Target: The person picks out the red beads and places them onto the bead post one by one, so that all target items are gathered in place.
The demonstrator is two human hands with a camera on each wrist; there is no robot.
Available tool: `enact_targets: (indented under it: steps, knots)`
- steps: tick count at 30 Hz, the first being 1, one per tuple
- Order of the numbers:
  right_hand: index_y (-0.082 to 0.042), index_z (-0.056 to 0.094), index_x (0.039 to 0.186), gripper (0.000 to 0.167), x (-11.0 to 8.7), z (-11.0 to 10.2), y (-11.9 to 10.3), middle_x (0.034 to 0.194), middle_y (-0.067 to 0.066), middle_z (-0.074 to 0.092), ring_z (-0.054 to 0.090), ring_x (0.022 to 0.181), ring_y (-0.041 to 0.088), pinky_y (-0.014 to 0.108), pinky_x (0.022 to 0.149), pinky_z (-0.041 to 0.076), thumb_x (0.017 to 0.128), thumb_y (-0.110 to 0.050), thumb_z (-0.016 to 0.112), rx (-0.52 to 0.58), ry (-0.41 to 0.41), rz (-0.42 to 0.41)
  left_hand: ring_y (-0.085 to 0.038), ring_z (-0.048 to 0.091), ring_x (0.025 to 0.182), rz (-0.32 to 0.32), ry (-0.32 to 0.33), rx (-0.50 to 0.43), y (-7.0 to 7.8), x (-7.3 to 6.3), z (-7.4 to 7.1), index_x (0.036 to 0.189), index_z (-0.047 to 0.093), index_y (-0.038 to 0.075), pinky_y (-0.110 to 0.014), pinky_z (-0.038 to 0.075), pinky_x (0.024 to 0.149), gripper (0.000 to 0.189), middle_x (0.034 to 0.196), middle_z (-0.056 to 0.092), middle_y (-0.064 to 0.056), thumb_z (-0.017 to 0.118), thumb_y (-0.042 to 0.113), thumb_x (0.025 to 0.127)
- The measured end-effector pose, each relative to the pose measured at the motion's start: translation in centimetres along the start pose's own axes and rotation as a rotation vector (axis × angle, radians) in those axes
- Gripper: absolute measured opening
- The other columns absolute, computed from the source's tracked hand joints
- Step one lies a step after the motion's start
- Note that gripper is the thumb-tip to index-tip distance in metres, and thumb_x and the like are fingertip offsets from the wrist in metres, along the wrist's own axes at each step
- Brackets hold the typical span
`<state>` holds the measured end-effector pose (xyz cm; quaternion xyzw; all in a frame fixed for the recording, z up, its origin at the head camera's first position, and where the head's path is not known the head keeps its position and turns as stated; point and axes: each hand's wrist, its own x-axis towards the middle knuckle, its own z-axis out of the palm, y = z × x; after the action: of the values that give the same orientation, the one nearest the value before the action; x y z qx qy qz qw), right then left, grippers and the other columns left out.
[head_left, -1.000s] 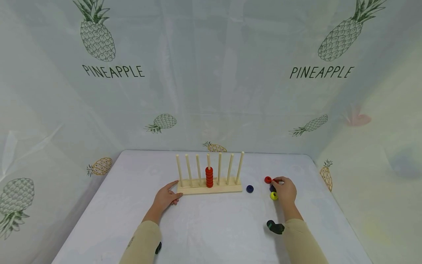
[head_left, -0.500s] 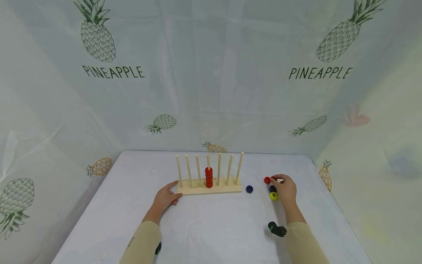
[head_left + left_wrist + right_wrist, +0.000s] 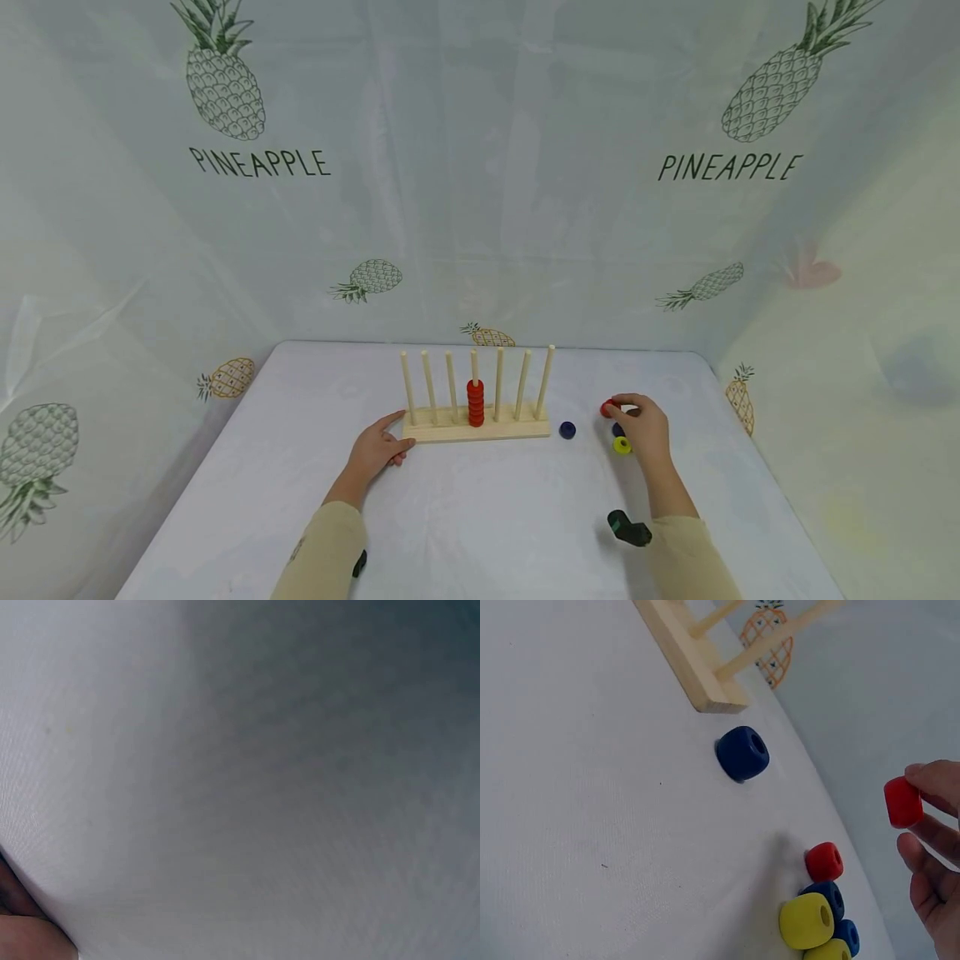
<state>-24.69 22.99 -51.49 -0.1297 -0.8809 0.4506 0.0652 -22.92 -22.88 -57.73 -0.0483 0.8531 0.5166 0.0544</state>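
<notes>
At the left end of a wooden peg rack (image 3: 487, 432), my left hand (image 3: 377, 450) grips the base, index finger behind and thumb in front. Only a bit of skin shows low in the left wrist view. Several red beads (image 3: 476, 404) are stacked on the rack's middle peg; the other pegs are bare. My right hand (image 3: 647, 427) pinches a red bead (image 3: 903, 802) between thumb and fingers, lifted off the table. Below it lie another red bead (image 3: 824, 862), two blue beads (image 3: 826, 898) and two yellow beads (image 3: 807, 921), bunched together.
A lone blue bead (image 3: 567, 430) lies just right of the rack. The white table (image 3: 480, 517) meets a pineapple-printed curtain (image 3: 450, 167) at its back edge. A dark wrist device (image 3: 628, 528) sits beside the right sleeve.
My right hand has lifted the red bead and shifted slightly left and up, now over the other red bead. The left hand and the rack have stayed still.
</notes>
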Motion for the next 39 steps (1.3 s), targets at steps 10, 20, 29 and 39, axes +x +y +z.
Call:
enact_targets:
  steps: [10,20,29,39]
  knots:
    - [-0.006,0.066,0.117,0.034,-1.0,-0.4,-1.8,0.115,0.015,0.061,0.056,0.094,0.028,0.024,0.065,0.048,0.091,-0.028,0.071,0.043,-0.017,-0.044,-0.012,0.056,0.047,-0.009,0.003,-0.006,0.1,0.0,0.1,0.146,0.047,0.012,-0.024,0.046,0.048,0.068,0.059,0.063,-0.002,0.077,0.016,0.085]
    - [-0.005,0.066,0.119,0.035,-2.3,-0.7,-4.1,0.116,0.012,0.062,0.061,0.097,0.027,0.026,0.072,0.051,0.091,-0.025,0.072,0.042,-0.047,-0.095,-0.012,0.056,0.048,0.002,-0.011,-0.007,-0.1,0.0,0.1,0.146,0.045,0.009,-0.024,0.046,0.048,0.07,0.059,0.063,-0.003,0.077,0.018,0.085]
    - [-0.004,0.067,0.116,0.031,-3.4,-0.7,-6.7,0.118,0.012,0.06,0.062,0.095,0.027,0.037,0.077,0.053,0.089,-0.02,0.073,0.014,-0.094,-0.156,-0.012,0.056,0.047,-0.009,-0.002,-0.006,-0.4,0.2,0.1,0.146,0.046,0.011,-0.023,0.046,0.048,0.069,0.059,0.063,-0.003,0.078,0.018,0.085]
    - [-0.006,0.069,0.109,0.024,-4.5,-0.9,-8.8,0.111,0.011,0.062,0.065,0.09,0.025,0.034,0.074,0.054,0.088,-0.015,0.073,0.094,-0.134,-0.245,-0.012,0.056,0.047,-0.007,0.0,-0.014,-0.4,0.3,0.1,0.145,0.047,0.012,-0.023,0.046,0.047,0.069,0.059,0.063,-0.004,0.079,0.016,0.084]
